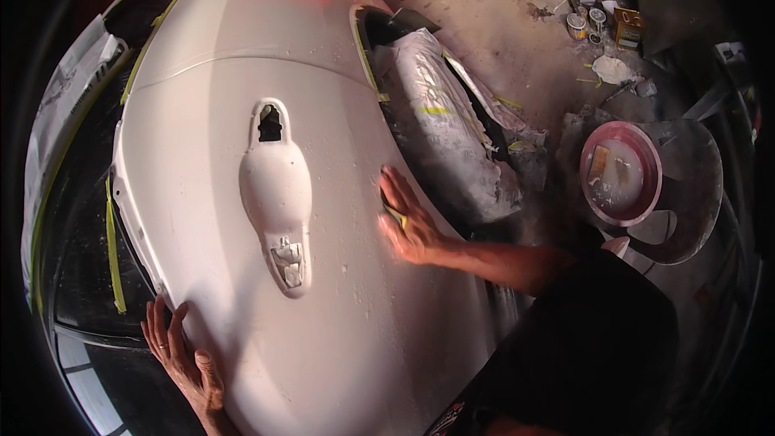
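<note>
A pale, primed car side [355,339] spreads before me, wet in places with drops and streaks. My right hand [410,226] presses on it, right of the door handle recess [276,186]. Under its fingers sits what looks like a piece of sandpaper [395,215], dark with a yellow edge and mostly covered by the hand. At the lower left, my left hand [182,355] rests at the panel's window-side edge, fingers spread and holding nothing. The handle recess has a dark opening at its far end and a crumpled silvery patch at its near end.
A pink bucket [588,186] of cloudy liquid stands on the right, with a brown block inside. Whitish sheeting [436,113] wraps the wheel. Yellow tape [113,250] hangs along the dark window. Cans [576,26] and scraps lie on the floor at the far right.
</note>
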Demonstrator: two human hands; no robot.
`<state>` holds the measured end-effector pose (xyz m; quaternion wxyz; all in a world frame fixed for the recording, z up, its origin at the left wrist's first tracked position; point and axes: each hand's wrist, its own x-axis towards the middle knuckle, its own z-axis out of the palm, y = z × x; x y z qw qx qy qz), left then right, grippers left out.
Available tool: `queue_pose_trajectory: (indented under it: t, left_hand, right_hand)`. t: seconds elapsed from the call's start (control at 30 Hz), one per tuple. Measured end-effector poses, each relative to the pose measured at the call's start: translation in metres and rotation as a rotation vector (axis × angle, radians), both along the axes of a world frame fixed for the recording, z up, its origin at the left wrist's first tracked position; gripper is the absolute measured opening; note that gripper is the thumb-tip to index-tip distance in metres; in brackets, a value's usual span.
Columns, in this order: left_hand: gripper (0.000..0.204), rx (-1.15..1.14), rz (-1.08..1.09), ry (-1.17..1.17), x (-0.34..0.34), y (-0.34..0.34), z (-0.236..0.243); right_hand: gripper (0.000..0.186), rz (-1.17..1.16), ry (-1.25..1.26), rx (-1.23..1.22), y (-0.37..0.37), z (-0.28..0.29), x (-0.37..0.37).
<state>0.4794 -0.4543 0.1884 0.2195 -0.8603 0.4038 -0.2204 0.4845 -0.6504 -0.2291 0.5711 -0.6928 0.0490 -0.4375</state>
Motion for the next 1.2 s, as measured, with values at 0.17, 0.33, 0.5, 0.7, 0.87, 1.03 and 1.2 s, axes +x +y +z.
queue_pose_trajectory:
  t: [0.17,0.33,0.5,0.7,0.87,1.03,1.2]
  left_hand:
    - [0.073,0.105,0.021,-0.046,-0.003,-0.006,0.005]
    - [0.072,0.099,0.011,-0.031,0.001,-0.01,0.006]
    - [0.072,0.076,0.053,-0.023,-0.007,-0.01,0.002]
    - [0.071,0.047,-0.061,-0.039,-0.009,-0.024,-0.001]
    - [0.075,0.084,-0.001,-0.021,-0.002,-0.019,0.004]
    - [0.076,0.07,0.035,-0.024,-0.004,-0.009,0.001]
    - [0.074,0.05,-0.007,-0.023,-0.005,-0.022,-0.002]
  right_hand:
    - [0.074,-0.024,0.03,0.003,-0.055,0.003,0.053]
    - [0.078,-0.003,0.237,0.247,-0.12,0.046,0.085]
    - [0.077,0.059,0.209,0.11,-0.074,0.016,0.057]
    - [0.078,0.113,0.193,0.123,-0.066,0.019,0.049]
    - [0.077,0.076,0.215,0.234,-0.148,0.049,0.1]
    - [0.072,0.038,-0.08,-0.045,-0.031,0.014,0.021]
    - [0.073,0.057,0.14,0.01,-0.136,0.048,0.088]
